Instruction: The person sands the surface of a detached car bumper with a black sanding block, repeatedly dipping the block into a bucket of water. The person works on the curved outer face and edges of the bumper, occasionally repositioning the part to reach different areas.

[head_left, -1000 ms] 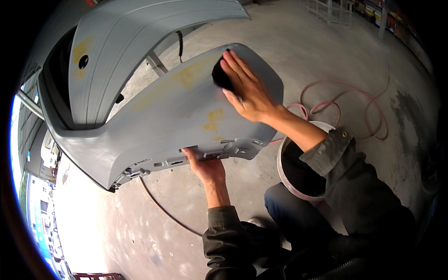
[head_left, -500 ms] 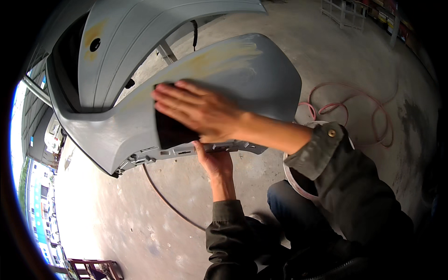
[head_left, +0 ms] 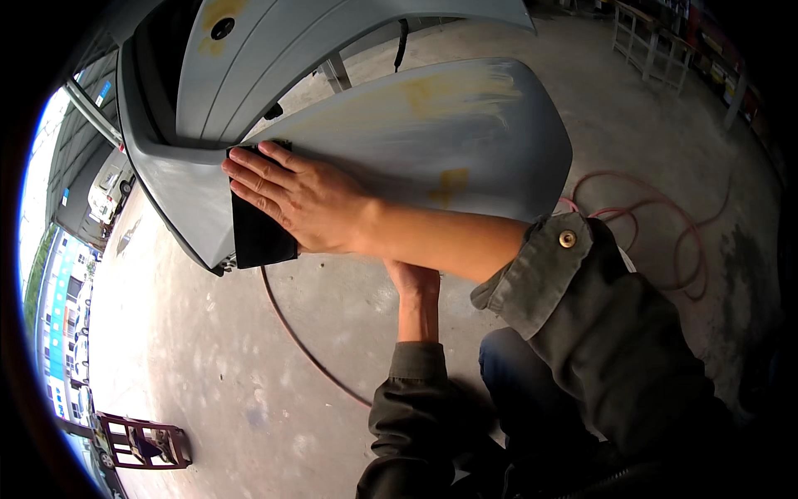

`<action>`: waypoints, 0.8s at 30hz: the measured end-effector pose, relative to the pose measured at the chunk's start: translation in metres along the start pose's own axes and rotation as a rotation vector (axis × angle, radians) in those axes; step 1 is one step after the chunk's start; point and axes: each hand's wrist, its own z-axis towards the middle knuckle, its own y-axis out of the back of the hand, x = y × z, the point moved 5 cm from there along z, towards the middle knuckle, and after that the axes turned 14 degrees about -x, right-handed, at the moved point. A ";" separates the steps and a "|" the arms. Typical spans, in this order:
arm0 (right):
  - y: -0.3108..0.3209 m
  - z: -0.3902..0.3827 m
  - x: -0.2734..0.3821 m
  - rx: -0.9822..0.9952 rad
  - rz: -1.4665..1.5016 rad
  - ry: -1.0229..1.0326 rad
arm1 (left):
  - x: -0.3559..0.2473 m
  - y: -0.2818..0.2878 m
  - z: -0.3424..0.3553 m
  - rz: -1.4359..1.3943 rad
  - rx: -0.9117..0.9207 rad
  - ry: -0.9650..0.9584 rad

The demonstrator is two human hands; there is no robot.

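Note:
A curved grey car body panel (head_left: 391, 158) spans the view ahead of me, with yellowish filler patches (head_left: 453, 93) on its upper face. My right hand (head_left: 312, 200) lies flat on a black sheet of what looks like sandpaper (head_left: 262, 237), pressing it to the left part of the panel. Its fingers are stretched out and slightly spread, pointing left. Under the lower edge, my left hand (head_left: 410, 277) reaches up beneath my right wrist. The left fingers are hidden behind the right forearm and panel, so their grip does not show.
Another grey section with a round hole (head_left: 222, 29) rises at the upper left. A thin hose (head_left: 303, 345) crosses the floor below; a pink hose (head_left: 686, 220) lies coiled at right. A reddish metal frame (head_left: 145, 441) stands lower left, a metal rack (head_left: 652, 50) far right.
My right hand and the black sheet have slid left along the panel. The view has shifted, and the left thumb, visible on the lower edge before, is now hidden.

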 end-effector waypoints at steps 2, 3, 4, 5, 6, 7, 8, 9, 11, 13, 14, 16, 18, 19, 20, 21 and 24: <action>-0.006 -0.018 -0.011 -0.019 0.028 0.036 | -0.009 -0.016 -0.013 0.000 -0.013 0.014; -0.001 -0.031 -0.013 -0.070 0.086 0.018 | -0.016 -0.004 -0.014 0.008 -0.058 0.029; 0.005 -0.057 -0.022 -0.075 0.158 -0.003 | -0.015 -0.008 -0.016 -0.041 -0.080 0.016; 0.009 -0.068 -0.029 -0.089 0.228 -0.028 | -0.018 -0.017 -0.018 -0.083 -0.097 -0.003; 0.012 -0.067 -0.035 -0.059 0.175 -0.025 | -0.009 -0.021 -0.012 -0.070 -0.064 0.006; 0.014 -0.063 -0.027 -0.042 0.154 -0.035 | -0.005 -0.009 -0.007 -0.041 -0.059 -0.004; 0.016 -0.058 -0.018 -0.026 0.133 -0.045 | -0.001 0.005 -0.003 -0.012 -0.054 -0.015; 0.011 -0.042 -0.008 -0.007 0.084 -0.030 | 0.002 0.009 -0.001 -0.021 -0.070 -0.023; 0.003 -0.003 0.000 0.020 0.120 -0.011 | 0.004 0.004 0.006 -0.023 -0.071 -0.033; -0.002 0.021 0.012 0.034 0.103 0.063 | 0.007 0.001 0.001 -0.018 -0.057 -0.002; 0.001 0.024 0.012 0.011 0.087 0.085 | 0.006 -0.004 -0.001 -0.013 -0.031 0.025; -0.006 0.013 0.006 0.006 0.107 0.100 | -0.005 -0.002 0.001 0.020 -0.001 0.009; -0.010 -0.013 -0.003 -0.009 0.023 0.112 | -0.017 0.000 -0.003 -0.008 -0.061 -0.030; -0.004 -0.039 -0.020 -0.012 0.094 0.077 | -0.017 -0.006 -0.006 -0.031 -0.078 -0.038; 0.000 -0.061 -0.032 -0.045 0.305 -0.022 | -0.015 -0.010 -0.005 -0.020 -0.089 -0.020; 0.004 -0.072 -0.037 -0.036 0.279 -0.028 | -0.013 -0.008 0.001 -0.025 -0.091 -0.028; -0.002 -0.041 -0.016 0.009 0.038 -0.003 | 0.005 0.014 0.013 -0.024 -0.046 -0.009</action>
